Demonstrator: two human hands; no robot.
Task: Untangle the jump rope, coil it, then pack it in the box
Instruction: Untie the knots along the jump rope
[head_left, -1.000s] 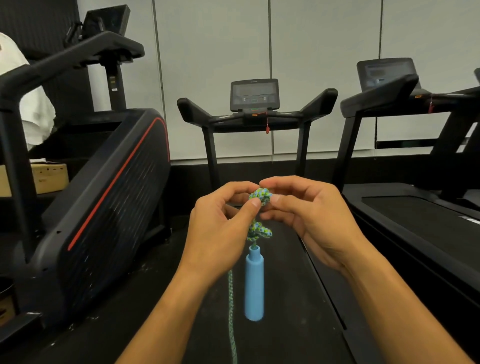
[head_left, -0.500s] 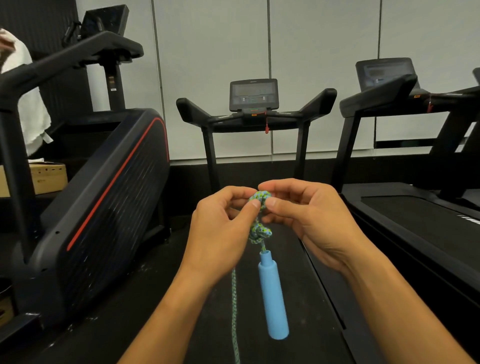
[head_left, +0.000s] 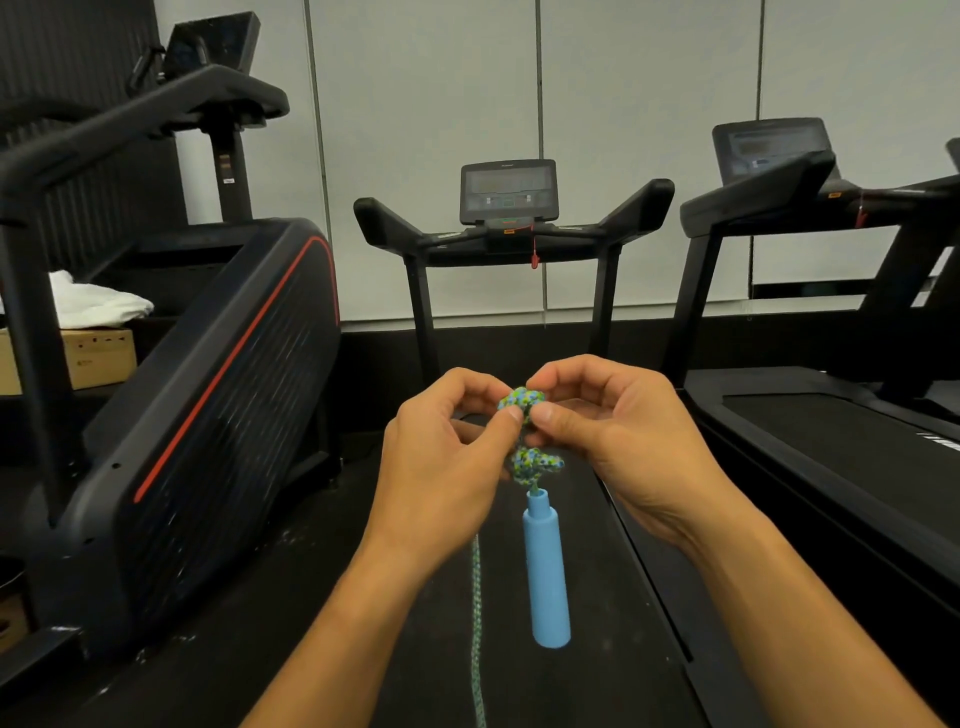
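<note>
A green-and-blue braided jump rope is knotted in front of me. My left hand (head_left: 441, 457) and my right hand (head_left: 618, 431) both pinch the upper knot (head_left: 521, 401) between thumb and fingertips. A second knot (head_left: 535, 465) sits just below it. From that knot a light blue handle (head_left: 545, 571) hangs almost straight down. A loose length of rope (head_left: 476, 623) drops from under my left hand to the bottom edge of the view. A cardboard box (head_left: 78, 358) stands at the far left behind a machine.
A treadmill (head_left: 511, 228) stands straight ahead, its dark belt under my hands. Another treadmill (head_left: 831, 415) lies to the right. A black exercise machine with a red stripe (head_left: 208, 395) fills the left. A white cloth (head_left: 93, 301) lies on the cardboard box.
The blue handle swung to the right and has swung back to hang nearly straight. My fingers have shifted slightly on the upper knot. The white cloth at far left has dropped lower.
</note>
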